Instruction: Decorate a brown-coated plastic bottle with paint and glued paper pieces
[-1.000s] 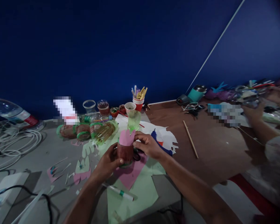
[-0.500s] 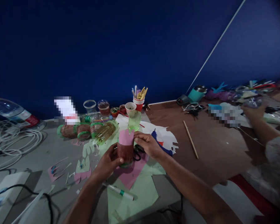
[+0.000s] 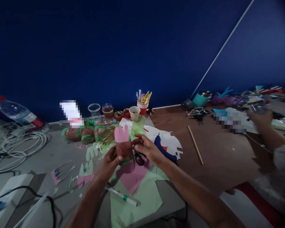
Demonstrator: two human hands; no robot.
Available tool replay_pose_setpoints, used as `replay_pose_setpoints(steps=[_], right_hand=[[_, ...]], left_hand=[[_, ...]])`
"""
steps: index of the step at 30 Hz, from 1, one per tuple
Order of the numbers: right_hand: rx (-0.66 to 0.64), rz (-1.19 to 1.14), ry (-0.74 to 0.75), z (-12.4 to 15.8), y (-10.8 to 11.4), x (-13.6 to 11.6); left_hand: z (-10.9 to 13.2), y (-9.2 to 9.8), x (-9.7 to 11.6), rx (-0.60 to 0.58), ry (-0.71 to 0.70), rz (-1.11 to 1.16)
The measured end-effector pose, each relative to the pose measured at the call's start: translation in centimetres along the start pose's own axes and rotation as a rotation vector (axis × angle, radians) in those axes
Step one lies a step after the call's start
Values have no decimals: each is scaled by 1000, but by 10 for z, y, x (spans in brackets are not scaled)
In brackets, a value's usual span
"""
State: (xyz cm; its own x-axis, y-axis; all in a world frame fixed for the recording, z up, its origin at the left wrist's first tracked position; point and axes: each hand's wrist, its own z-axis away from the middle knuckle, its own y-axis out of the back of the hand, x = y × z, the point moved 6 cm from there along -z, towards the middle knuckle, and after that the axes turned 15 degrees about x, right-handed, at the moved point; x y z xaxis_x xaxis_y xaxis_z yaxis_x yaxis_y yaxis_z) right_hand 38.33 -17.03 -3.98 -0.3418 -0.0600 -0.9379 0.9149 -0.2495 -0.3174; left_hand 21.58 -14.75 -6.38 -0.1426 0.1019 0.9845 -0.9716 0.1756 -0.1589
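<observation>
My left hand [image 3: 111,161] grips a small brown-wrapped container [image 3: 124,150] with a green base, thumb on its front. A pink paper cut-out [image 3: 121,134] with finger-like tips stands up from its upper part. On the container's right side, my right hand [image 3: 147,147] has its fingers apart, the fingertips close to the wall; whether they touch it I cannot tell. Black-handled scissors [image 3: 139,159] lie just below that hand. Pink paper [image 3: 133,177] and pale green paper [image 3: 137,205] are spread beneath, with a white marker [image 3: 122,195] on top.
A blue glue gun [image 3: 165,148] lies on white paper to the right, near a wooden stick [image 3: 195,145]. Wrapped bottles [image 3: 87,134], paper cups [image 3: 134,113] and a green translucent cup [image 3: 138,125] stand behind. Cables [image 3: 21,145] coil at left. Another person's hand [image 3: 261,120] works at far right.
The pink cut-out's finger-like tips now show spread and upright. My right hand has moved from the cut-out's edge and its fingers have opened. The container has shifted slightly left and tilted.
</observation>
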Motion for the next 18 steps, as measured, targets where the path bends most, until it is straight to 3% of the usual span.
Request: replay_pose_setpoints(steps=[10,18], right_hand=[[-96,-20,-70,-2,-7,21],[66,17,1,-2,-1,18]], left_hand=[[3,-5,-4,-70,37,34],[3,2,3,132,-118,-128]])
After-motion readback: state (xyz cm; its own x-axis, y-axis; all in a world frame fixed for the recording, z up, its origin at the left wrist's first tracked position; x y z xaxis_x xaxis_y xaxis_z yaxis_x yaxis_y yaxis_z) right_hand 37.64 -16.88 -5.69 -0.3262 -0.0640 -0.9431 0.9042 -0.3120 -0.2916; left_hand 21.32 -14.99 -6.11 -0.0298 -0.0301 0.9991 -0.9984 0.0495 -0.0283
